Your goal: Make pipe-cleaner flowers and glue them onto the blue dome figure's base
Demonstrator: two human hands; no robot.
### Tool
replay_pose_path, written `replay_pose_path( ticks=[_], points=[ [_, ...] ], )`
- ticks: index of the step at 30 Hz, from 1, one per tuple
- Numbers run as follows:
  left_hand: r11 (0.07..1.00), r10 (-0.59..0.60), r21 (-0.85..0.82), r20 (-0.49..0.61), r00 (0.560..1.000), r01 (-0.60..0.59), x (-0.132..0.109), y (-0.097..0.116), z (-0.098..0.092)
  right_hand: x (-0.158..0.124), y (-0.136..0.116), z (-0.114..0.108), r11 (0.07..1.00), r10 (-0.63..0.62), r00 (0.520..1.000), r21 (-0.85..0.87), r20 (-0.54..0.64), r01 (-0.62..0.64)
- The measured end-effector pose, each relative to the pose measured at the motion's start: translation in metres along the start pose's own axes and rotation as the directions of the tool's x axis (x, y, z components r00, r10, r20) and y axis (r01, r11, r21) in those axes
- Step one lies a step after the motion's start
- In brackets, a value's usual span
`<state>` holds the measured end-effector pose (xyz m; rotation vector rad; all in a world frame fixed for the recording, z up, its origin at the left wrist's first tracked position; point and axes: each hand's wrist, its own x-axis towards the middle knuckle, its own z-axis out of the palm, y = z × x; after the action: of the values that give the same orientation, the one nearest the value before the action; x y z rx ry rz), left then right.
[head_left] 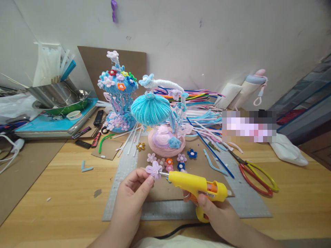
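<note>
My left hand [138, 187] pinches a pale lilac pipe-cleaner flower [154, 169] between thumb and fingers. Wrapped round the handle of a yellow hot glue gun [198, 182] is my right hand [213, 206]. The gun's metal nozzle meets the right side of the held flower; whether glue is coming out is too small to tell. Just behind, several small pipe-cleaner flowers [169, 161] lie on a piece of cardboard [157, 189]. Beyond them stands a pipe-cleaner lamp [150, 108] with a turquoise shade, a white curved arm and a round pink base [155, 147].
A second flower-covered lamp [118, 86] stands behind left. Bundles of pipe cleaners [204, 119] lie at the back. Red-and-yellow-handled scissors [256, 177] rest on the right. A metal bowl [55, 94] sits at the far left. A black cord [181, 227] runs along the table's front.
</note>
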<state>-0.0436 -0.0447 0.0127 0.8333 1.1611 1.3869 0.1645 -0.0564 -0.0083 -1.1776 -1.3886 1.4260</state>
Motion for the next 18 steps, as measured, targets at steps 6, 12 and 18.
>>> replay_pose_path(
  ticks=[6, 12, 18],
  points=[
    [0.996, 0.065, 0.056, -0.027, 0.998, -0.063, 0.001, 0.0, 0.002, -0.003, -0.003, 0.002, 0.997, 0.059, 0.998, 0.04, 0.038, -0.06],
    [0.991, 0.07, 0.121, -0.041, 0.997, -0.064, 0.002, 0.006, 0.006, -0.005, -0.015, 0.011, 0.994, 0.007, 0.998, 0.113, -0.065, 0.0],
    [0.994, 0.004, 0.11, 0.006, 1.0, -0.005, 0.001, 0.008, 0.009, -0.001, -0.016, 0.01, 0.998, 0.039, 0.989, 0.046, -0.14, -0.032]
  ],
)
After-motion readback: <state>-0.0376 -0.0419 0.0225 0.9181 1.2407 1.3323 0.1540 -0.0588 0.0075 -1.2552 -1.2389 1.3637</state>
